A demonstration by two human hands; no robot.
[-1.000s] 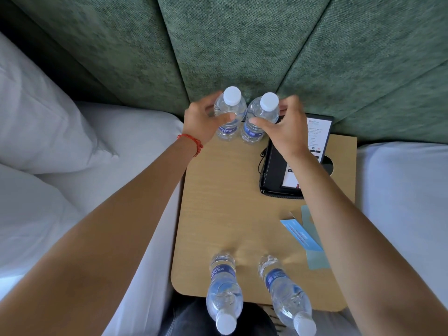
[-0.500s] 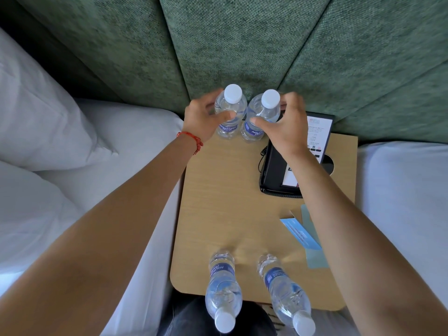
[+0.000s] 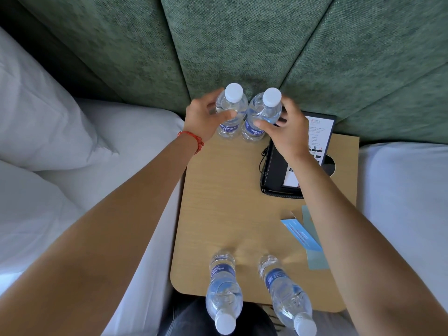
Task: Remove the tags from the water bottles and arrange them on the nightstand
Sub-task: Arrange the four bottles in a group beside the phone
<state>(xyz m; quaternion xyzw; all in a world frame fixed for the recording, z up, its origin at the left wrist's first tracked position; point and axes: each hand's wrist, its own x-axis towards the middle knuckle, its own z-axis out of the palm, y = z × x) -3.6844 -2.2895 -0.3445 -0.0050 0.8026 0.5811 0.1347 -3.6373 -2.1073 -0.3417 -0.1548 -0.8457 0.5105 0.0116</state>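
Two clear water bottles with white caps stand side by side at the back of the wooden nightstand (image 3: 218, 202). My left hand (image 3: 203, 117) grips the left back bottle (image 3: 230, 110) around its shoulder. My right hand (image 3: 288, 132) grips the right back bottle (image 3: 264, 112) the same way. Two more bottles stand at the front edge, one on the left (image 3: 224, 284) and one on the right (image 3: 286, 294). Blue paper tags (image 3: 303, 236) lie flat on the nightstand's right side, partly under my right forearm.
A black folder with a printed card (image 3: 276, 170) leans at the back right of the nightstand. A green padded headboard (image 3: 242, 44) rises behind. White pillows (image 3: 36, 117) and bedding lie to the left, another white bed (image 3: 407, 202) to the right.
Both hands stay on the two back bottles, which have shifted slightly; my fingers have loosened a little around them. The front bottles have not moved.
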